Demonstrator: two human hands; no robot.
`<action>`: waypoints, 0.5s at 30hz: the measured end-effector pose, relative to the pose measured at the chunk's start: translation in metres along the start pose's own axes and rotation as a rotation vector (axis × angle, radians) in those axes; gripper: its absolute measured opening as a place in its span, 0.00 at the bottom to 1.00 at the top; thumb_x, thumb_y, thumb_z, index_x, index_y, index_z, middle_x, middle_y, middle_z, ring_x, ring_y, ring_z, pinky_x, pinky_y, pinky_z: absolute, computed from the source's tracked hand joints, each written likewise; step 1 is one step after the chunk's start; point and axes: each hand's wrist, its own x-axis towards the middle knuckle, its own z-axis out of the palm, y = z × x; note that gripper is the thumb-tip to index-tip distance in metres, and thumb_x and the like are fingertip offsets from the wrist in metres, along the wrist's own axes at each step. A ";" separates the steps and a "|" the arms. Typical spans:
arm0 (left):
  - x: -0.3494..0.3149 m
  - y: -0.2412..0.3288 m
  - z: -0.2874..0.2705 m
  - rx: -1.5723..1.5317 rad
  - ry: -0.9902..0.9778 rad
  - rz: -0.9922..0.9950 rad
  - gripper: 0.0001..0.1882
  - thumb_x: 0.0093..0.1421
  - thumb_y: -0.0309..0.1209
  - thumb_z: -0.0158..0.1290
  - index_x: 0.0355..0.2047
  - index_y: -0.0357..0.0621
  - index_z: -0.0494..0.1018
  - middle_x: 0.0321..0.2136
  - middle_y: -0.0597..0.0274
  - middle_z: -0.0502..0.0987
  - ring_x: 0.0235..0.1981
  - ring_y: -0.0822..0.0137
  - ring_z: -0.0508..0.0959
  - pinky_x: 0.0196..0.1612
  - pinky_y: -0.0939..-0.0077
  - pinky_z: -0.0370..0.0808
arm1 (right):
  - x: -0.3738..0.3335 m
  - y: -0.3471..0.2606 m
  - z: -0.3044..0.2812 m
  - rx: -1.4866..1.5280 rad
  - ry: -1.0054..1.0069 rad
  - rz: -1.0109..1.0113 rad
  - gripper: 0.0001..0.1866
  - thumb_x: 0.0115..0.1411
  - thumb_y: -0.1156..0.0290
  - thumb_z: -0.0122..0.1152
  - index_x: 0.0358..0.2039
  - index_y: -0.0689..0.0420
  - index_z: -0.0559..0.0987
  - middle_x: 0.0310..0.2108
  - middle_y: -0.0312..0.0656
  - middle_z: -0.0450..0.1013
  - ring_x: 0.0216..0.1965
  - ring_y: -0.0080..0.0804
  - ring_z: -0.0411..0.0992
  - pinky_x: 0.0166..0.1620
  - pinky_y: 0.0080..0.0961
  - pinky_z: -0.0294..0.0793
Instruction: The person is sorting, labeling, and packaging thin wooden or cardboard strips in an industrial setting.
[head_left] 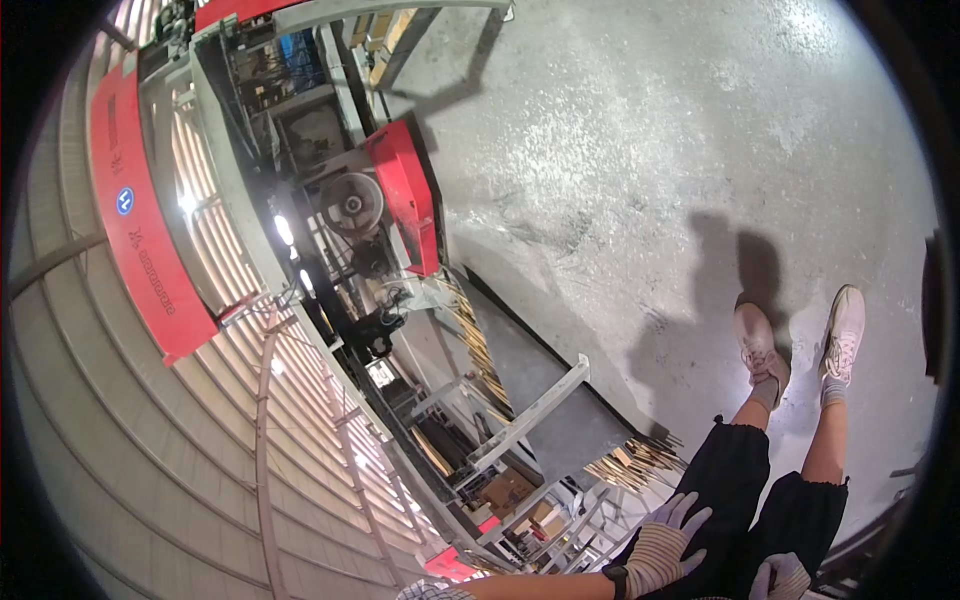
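Observation:
My left hand (665, 545), in a white glove with tan stripes, lies on my left thigh with its fingers spread and holds nothing. A dark watch (617, 580) is on that wrist. My right hand (782, 577), gloved the same way, rests on the other leg of my black shorts (735, 475) at the lower edge. Its fingers look loosely apart with nothing in them, though the frame cuts part of it off. Nearest to my left hand is a pile of thin wooden sticks (635, 463), apart from it.
On the left stands a long machine with a red cover (408, 195), a round wheel (352, 203) and a red overhead panel (140, 220). More sticks (478, 345) lie in a row along its dark sloping plate (565, 430). Grey concrete floor (590, 150) spreads ahead of my shoes (762, 345).

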 end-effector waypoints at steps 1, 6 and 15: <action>0.000 0.000 0.000 0.000 0.006 0.004 0.38 0.56 0.47 0.55 0.65 0.52 0.57 0.66 0.48 0.52 0.66 0.45 0.54 0.63 0.45 0.57 | 0.001 -0.001 0.000 0.000 0.004 0.003 0.04 0.61 0.71 0.59 0.33 0.56 0.78 0.28 0.43 0.76 0.27 0.40 0.75 0.32 0.31 0.75; 0.001 -0.003 0.002 -0.002 0.026 0.017 0.38 0.56 0.46 0.55 0.65 0.51 0.57 0.66 0.48 0.52 0.65 0.45 0.55 0.63 0.45 0.57 | 0.004 -0.003 0.001 0.002 0.014 0.001 0.03 0.61 0.72 0.59 0.31 0.56 0.78 0.28 0.43 0.76 0.27 0.40 0.75 0.32 0.31 0.74; 0.001 -0.005 0.001 -0.009 0.029 0.024 0.38 0.56 0.46 0.55 0.65 0.52 0.57 0.66 0.47 0.52 0.65 0.45 0.54 0.63 0.45 0.57 | 0.003 -0.003 0.003 -0.027 0.015 -0.005 0.04 0.61 0.71 0.59 0.31 0.56 0.78 0.27 0.42 0.75 0.26 0.41 0.75 0.32 0.32 0.74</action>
